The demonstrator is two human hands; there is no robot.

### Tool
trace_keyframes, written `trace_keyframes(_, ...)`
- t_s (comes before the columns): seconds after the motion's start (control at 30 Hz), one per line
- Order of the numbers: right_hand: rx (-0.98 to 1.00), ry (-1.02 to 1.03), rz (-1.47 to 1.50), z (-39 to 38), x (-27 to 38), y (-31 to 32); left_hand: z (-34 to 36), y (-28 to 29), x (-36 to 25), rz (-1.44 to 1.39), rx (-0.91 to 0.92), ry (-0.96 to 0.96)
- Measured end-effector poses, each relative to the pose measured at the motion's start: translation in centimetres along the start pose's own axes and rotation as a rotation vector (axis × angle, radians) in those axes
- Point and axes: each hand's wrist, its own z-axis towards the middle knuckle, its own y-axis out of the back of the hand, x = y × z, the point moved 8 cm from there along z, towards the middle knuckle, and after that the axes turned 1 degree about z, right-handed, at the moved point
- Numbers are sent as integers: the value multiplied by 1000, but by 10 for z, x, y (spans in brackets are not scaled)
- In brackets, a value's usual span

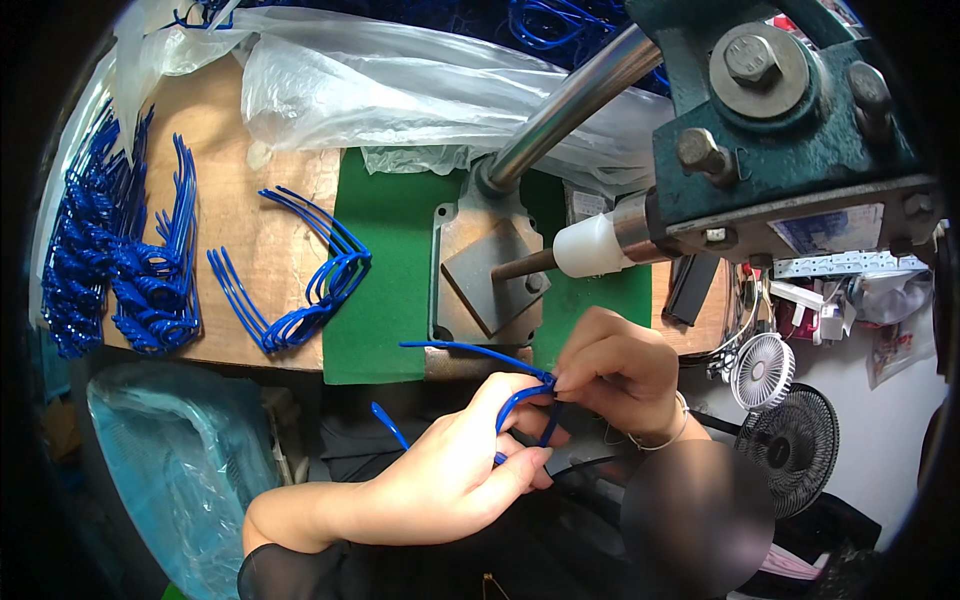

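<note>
A blue plastic eyeglass frame (462, 348) is held between my two hands, in front of the press. My left hand (450, 465) is closed around its rims, with one thin temple pointing left above the fingers and the other sticking out behind the hand. The thumb and fingertips of my right hand (625, 375) pinch the corner where the upper temple meets the front. Part of the frame is hidden by my fingers. Left of the green mat (380, 290), several similar blue frames (312, 315) lie nested together on the wooden table.
A dark green hand press (690, 230) with a white sleeve (587, 246) overhangs its metal base (440, 285). Dense stacks of blue frames (155, 290) stand at the left. Clear plastic sheeting (400, 80) covers the back. A blue-lined bin (180, 450) sits lower left; fans (790, 450) stand right.
</note>
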Motion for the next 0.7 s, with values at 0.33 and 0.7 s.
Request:
trace_keyframes(0.33, -146, -61, 112, -9, -10, 14, 6, 2, -1, -77, -11, -37)
trace_keyframes(0.7, -394, -107, 43, -23, -30, 42, 35, 12, -77, -44, -269, -369)
